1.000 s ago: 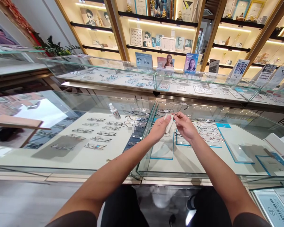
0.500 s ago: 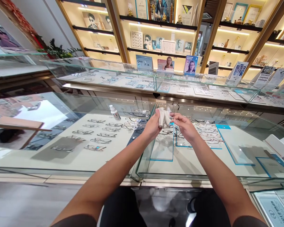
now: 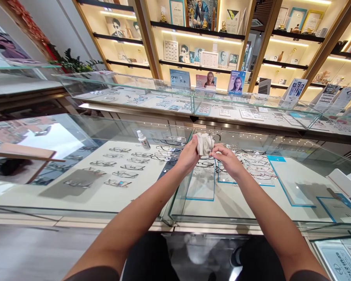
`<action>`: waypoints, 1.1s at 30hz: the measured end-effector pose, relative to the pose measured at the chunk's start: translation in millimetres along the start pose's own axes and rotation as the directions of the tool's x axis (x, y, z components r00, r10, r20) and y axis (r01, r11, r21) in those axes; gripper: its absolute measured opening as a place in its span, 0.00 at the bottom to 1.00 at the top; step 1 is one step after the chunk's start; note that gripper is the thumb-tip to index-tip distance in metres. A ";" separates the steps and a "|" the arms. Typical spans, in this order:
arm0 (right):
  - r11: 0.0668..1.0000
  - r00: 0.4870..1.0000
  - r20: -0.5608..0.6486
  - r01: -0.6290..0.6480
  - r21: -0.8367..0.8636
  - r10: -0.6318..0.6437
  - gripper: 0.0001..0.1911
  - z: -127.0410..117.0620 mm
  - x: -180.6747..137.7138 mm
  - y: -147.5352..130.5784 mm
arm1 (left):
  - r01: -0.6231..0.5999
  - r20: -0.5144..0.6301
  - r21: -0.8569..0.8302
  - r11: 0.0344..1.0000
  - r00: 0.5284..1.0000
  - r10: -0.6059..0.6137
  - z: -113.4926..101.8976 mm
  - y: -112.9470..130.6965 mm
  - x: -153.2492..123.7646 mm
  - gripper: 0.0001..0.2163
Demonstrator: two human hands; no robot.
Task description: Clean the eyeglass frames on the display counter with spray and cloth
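My left hand point(image 3: 189, 156) is closed round a crumpled pale cloth point(image 3: 204, 144), held above the glass counter. Pinched in the fingers of my right hand point(image 3: 226, 157) is a thin-rimmed pair of glasses point(image 3: 218, 136); a dark curved part of it sticks out beyond the cloth. The cloth covers most of the glasses, so the lenses are hidden. Both hands are close together, with the right fingertips against the cloth's right edge. A white spray bottle point(image 3: 143, 140) stands on the counter to the left of my hands.
Under the glass top point(image 3: 175, 212) lie rows of eyeglass frames point(image 3: 131, 168). A wooden-edged mirror point(image 3: 23, 153) is at the left, a white open box point(image 3: 341, 181) at the right. Behind runs another glass display case point(image 3: 152, 97) with upright leaflets, before lit shelves.
The glasses have turned between my hands, and the cloth now spreads further over them to the right. My view has shifted slightly.
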State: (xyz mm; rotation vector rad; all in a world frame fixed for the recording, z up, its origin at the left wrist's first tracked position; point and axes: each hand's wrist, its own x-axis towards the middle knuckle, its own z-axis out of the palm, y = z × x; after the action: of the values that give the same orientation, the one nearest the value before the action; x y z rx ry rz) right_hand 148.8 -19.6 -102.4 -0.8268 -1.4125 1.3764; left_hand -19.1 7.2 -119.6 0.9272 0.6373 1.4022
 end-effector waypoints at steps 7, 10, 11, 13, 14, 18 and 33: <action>1.000 1.000 -0.021 0.013 0.015 -0.013 0.12 -2.7 3.5 3.9 | -0.032 0.151 0.115 0.993 0.988 0.015 0.2 -1.6 -3.1 0.32; 0.999 1.000 -0.010 -0.003 0.046 0.004 0.13 -3.0 4.2 4.9 | -0.031 0.198 0.164 0.986 0.980 -0.002 1.0 4.4 -6.4 0.31; 0.998 1.000 -0.003 -0.018 0.064 0.018 0.14 -2.8 4.0 4.5 | -0.030 0.208 0.175 0.984 0.978 -0.007 1.0 6.6 -7.4 0.30; 0.994 0.999 0.024 -0.044 0.102 0.041 0.15 -2.1 3.0 2.7 | -0.022 0.220 0.193 0.981 0.975 -0.021 1.0 10.7 -9.1 0.28; 0.992 0.998 0.042 -0.048 0.117 0.044 0.15 -1.6 2.2 1.5 | -0.017 0.223 0.202 0.979 0.974 -0.029 1.0 12.4 -9.8 0.28; 0.990 0.994 0.101 -0.052 0.131 0.038 0.15 0.2 -0.6 -1.6 | -0.036 0.189 0.261 0.965 0.982 -0.015 2.6 17.3 -12.6 0.26; 0.994 0.995 0.087 -0.060 0.091 0.052 0.17 -2.7 2.8 3.6 | -0.203 0.076 0.313 0.928 0.979 0.188 1.9 6.3 -10.2 0.29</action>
State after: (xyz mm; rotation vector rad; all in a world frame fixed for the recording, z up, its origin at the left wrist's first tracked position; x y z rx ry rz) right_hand 149.9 -15.7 -105.7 -0.7602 -1.3863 1.5247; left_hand -22.0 -3.6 -114.9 1.3062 0.7699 1.4747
